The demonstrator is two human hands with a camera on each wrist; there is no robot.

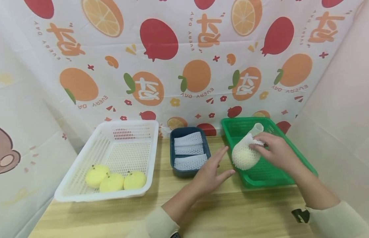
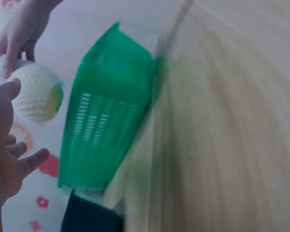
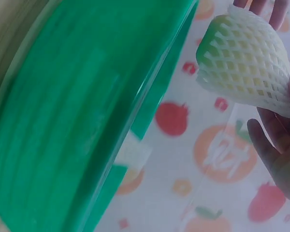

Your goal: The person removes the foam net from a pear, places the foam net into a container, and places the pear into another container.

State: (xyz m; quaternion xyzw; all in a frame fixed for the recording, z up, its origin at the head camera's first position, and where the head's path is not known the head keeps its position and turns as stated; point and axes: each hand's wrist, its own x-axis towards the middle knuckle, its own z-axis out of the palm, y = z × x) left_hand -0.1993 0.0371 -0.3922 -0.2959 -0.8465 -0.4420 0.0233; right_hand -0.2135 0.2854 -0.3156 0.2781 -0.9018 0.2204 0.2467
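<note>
My right hand [image 1: 276,152] pinches the gathered neck of a white foam net sleeve [image 1: 257,129] above the green basket [image 1: 279,182]. A round yellow fruit [image 1: 245,158] fills the wide lower end of the sleeve. In the right wrist view, the foam mesh [image 3: 253,58] wraps most of the fruit, leaving one end bare. To the left of the fruit, my left hand [image 1: 209,175] hovers with fingers spread and thumb apart, holding nothing. The left wrist view shows its fingertips close to the netted fruit [image 2: 36,94].
A white basket [image 1: 101,197] at left holds three yellow fruits [image 1: 112,182] with short dark stems. Between the baskets, a dark blue box [image 1: 184,173] contains flat white foam sleeves [image 1: 188,143]. A fruit-print sheet [image 1: 178,39] hangs behind the wooden table [image 1: 232,211].
</note>
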